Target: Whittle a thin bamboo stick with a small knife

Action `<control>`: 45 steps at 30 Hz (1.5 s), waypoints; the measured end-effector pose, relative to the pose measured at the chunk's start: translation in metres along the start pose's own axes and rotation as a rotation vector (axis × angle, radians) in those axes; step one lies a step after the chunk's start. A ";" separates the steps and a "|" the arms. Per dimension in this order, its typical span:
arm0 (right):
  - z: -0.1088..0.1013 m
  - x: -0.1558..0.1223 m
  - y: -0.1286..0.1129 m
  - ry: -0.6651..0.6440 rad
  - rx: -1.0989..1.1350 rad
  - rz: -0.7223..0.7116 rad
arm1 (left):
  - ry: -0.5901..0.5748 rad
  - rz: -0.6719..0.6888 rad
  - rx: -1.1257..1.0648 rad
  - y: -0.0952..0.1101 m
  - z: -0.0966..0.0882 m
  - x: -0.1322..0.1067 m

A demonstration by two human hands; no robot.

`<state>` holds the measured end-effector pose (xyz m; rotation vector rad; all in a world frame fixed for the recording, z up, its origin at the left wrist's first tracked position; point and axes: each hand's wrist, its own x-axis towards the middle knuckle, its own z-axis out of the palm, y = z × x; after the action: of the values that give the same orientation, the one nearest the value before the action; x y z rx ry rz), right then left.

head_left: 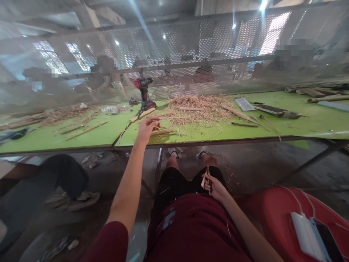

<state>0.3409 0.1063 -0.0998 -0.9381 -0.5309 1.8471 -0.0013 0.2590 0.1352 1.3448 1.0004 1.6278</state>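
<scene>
The right hand (pixel 214 186) pinches a pale wooden piece (pixel 203 181); the left hand (pixel 149 126), loosely spread, is left of shavings (pixel 201 104).

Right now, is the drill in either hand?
No, the drill stands on the green table, apart from the left hand and right hand.

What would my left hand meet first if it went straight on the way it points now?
Probably the left edge of the loose heap of thin tan shavings on the green tabletop, to the right of your left hand; depth is unclear, so the hand might pass above.
</scene>
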 end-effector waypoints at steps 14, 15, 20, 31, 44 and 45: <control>-0.001 0.000 0.000 -0.013 -0.020 -0.013 | 0.104 0.008 -0.111 -0.010 -0.005 -0.001; -0.001 0.000 0.000 -0.011 -0.023 -0.012 | 0.110 0.002 -0.111 -0.010 -0.005 -0.001; -0.001 0.000 -0.001 0.011 -0.024 -0.003 | 0.139 -0.025 -0.135 -0.011 -0.004 -0.002; -0.001 0.001 -0.001 0.014 -0.029 0.003 | 0.182 -0.010 -0.124 -0.010 0.000 -0.003; -0.003 0.003 0.000 0.015 -0.003 -0.016 | 0.213 -0.047 -0.133 -0.012 0.001 -0.001; -0.004 0.003 0.000 0.012 -0.004 -0.015 | 0.213 -0.049 -0.124 -0.012 0.001 -0.001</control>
<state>0.3433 0.1087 -0.1028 -0.9451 -0.5328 1.8268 0.0008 0.2622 0.1239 1.0735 1.0292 1.7927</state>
